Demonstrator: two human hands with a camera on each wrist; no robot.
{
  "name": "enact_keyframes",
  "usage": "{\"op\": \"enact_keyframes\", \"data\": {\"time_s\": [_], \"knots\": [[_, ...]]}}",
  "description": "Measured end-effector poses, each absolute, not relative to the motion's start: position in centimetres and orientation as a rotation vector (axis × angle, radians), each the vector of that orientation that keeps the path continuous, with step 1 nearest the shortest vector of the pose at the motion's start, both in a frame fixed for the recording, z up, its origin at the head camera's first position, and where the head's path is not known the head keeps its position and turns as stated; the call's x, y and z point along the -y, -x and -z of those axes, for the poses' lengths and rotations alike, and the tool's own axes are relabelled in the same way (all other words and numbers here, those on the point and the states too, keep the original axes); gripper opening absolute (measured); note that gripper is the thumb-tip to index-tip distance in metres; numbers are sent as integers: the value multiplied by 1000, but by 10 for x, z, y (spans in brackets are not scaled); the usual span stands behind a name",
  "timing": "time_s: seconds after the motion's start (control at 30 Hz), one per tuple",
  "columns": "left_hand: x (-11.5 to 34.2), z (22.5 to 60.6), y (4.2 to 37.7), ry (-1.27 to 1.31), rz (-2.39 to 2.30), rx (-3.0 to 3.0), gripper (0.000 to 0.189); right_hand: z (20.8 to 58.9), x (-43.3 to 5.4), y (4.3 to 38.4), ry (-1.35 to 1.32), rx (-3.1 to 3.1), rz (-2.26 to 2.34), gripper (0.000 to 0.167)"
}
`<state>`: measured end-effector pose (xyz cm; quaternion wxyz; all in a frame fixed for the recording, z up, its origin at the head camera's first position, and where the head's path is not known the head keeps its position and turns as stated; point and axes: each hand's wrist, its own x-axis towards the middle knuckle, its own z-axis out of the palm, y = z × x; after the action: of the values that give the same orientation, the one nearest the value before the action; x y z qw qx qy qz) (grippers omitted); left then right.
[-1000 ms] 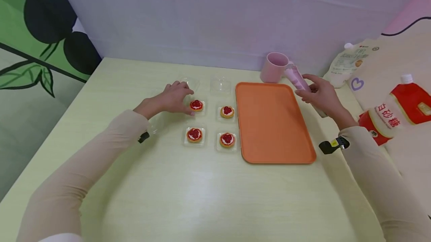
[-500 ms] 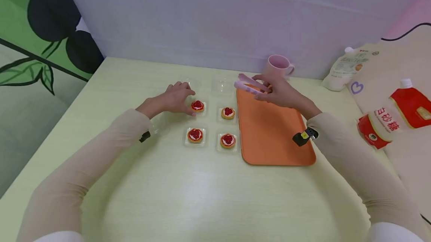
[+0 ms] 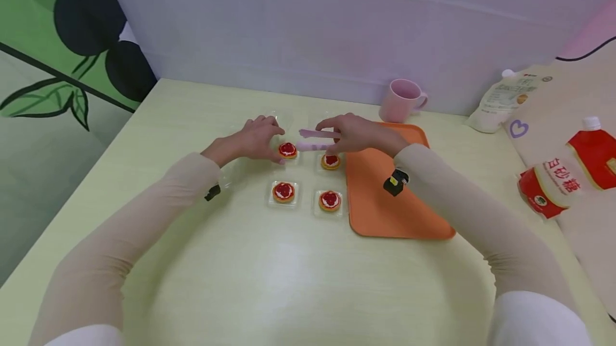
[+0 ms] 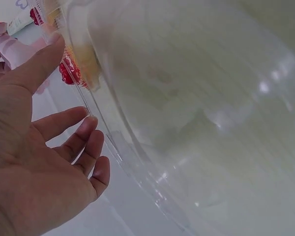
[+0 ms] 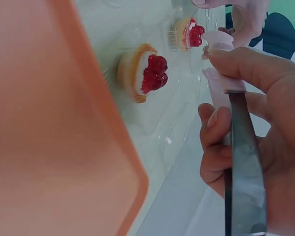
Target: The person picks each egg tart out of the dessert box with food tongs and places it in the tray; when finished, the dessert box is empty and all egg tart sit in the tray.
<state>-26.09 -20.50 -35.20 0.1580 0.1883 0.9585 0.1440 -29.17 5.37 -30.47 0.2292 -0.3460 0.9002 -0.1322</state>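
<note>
My left hand [image 3: 255,140] is at the left of a clear plastic box [image 3: 295,160] holding a small tart [image 3: 287,150] with red topping and white cream. Its thumb and fingers are spread, loosely bent, by the box's edge; whether they touch it is hard to tell. My right hand [image 3: 356,132] holds tongs [image 3: 313,147] with pink tips and a metal body [image 5: 247,162]. The tong tips stand apart, pointing left, just right of that tart. Below the right hand sits another tart [image 3: 330,162], partly covered. Clear plastic [image 4: 187,108] fills much of the left wrist view.
Two more tarts, a left one [image 3: 284,192] and a right one [image 3: 330,201], sit nearer in clear boxes. An orange tray [image 3: 385,212] lies to the right. Behind it stand a pink mug [image 3: 401,101], a white pouch [image 3: 500,100] and a red sugar bag [image 3: 568,169].
My right hand has carried the tongs left, from beside the mug across the tray to the tarts, and their tips have spread. The left hand keeps its place.
</note>
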Motion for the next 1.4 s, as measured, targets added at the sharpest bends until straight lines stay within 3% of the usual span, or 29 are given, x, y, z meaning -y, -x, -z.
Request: {"op": "enact_keyframes", "data": {"time_s": [0.93,1.07,1.2,1.4], "knots": [[204,356,261,-531,-463,-2747,74,299,-3,298,769,-2384,96,66],[203,357,260,-545,-466,-2752,74,289,-8,298,706,-2362,89,60],[205,357,260,-546,-481,-2759,73,279,-17,304,728,-2369,219,48],[206,354,262,-537,-481,-2756,71,281,-31,312,725,-2221,803,43]]}}
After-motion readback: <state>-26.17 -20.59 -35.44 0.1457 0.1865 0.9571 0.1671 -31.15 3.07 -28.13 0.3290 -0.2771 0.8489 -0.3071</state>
